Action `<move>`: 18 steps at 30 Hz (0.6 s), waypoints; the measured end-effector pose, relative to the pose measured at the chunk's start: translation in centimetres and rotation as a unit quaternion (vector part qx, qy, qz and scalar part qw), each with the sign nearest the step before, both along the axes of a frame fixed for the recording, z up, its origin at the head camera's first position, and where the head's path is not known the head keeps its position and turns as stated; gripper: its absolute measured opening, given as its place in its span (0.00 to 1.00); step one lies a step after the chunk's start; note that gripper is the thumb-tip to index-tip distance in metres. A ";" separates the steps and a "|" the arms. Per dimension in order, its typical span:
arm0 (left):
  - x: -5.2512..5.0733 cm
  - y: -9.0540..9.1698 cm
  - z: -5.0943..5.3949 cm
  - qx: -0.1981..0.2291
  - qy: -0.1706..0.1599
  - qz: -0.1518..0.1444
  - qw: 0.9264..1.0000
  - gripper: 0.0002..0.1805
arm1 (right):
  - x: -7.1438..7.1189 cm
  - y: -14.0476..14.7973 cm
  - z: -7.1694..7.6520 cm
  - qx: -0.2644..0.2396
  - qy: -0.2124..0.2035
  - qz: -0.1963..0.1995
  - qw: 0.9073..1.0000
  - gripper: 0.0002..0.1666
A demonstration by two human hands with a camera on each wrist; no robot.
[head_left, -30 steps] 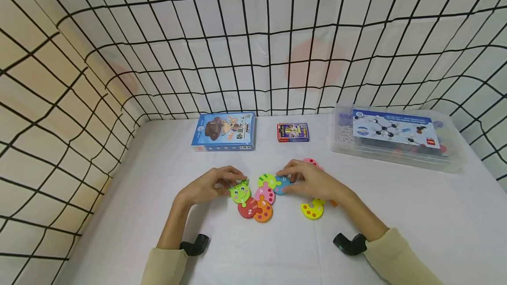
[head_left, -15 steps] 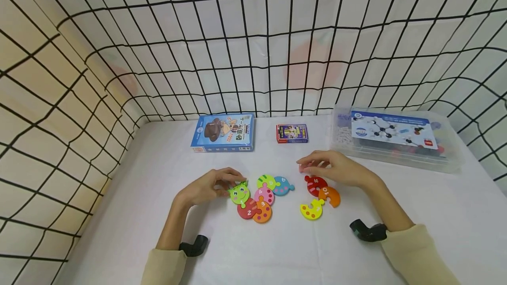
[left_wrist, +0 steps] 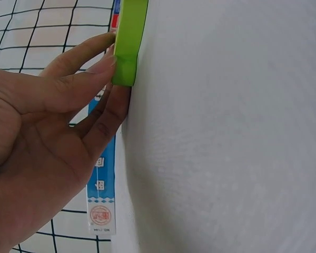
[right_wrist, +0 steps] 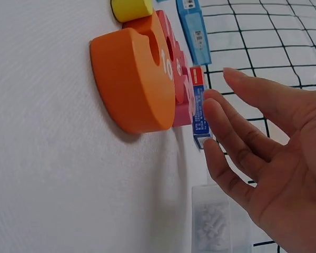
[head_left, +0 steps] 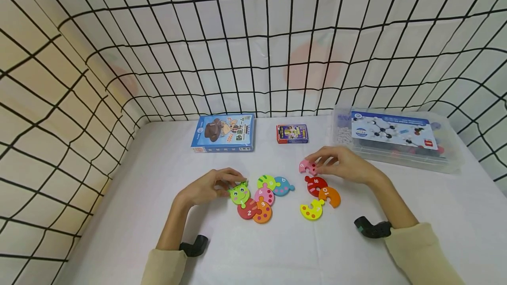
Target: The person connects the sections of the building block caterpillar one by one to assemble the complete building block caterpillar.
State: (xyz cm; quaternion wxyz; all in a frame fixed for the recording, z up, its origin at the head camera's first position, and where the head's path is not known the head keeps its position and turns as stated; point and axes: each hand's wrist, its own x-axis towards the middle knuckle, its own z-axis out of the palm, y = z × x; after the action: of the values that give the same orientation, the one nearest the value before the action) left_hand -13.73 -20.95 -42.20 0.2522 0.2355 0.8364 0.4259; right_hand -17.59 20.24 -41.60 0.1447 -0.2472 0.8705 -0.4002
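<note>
Between the thumb and fingers of my left hand is the green caterpillar-head puzzle piece; its green edge shows at the thumb in the left wrist view. Linked to it in a curve are a red piece, an orange one, a pink one, a light green one and a blue one. My right hand is at the right side of a pink piece marked 9. Its fingers are spread and loosely bent in the right wrist view, with nothing pinched.
Just below lie a red piece, an orange piece marked 10 and a yellow piece. At the back stand a blue game box, a small card box and a clear plastic case, before a black grid.
My right hand has left the blue piece and moved up and right to the pink piece marked 9, uncovering the red and orange pieces. My left hand stays at the green head.
</note>
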 end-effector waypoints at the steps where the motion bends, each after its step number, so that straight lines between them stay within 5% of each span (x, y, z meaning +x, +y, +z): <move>1: 0.0 0.0 0.0 0.000 -0.001 0.000 1.000 0.27 | 0.0 0.0 0.0 -0.002 0.002 0.000 1.000 0.20; 10: 0.0 0.1 0.0 -0.004 -0.007 0.005 1.000 0.27 | 0.0 0.2 -0.2 0.005 0.011 0.016 1.000 0.21; 18: 0.0 0.2 0.0 -0.005 -0.011 0.009 1.000 0.28 | 1.0 -0.2 0.5 -0.011 -0.024 0.050 0.998 0.22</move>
State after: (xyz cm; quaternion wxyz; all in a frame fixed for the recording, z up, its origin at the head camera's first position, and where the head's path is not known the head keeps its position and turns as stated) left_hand -13.75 -20.77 -42.15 0.2591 0.2219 0.8376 0.4267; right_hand -16.57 19.99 -41.08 0.1823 -0.2828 0.8487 -0.4079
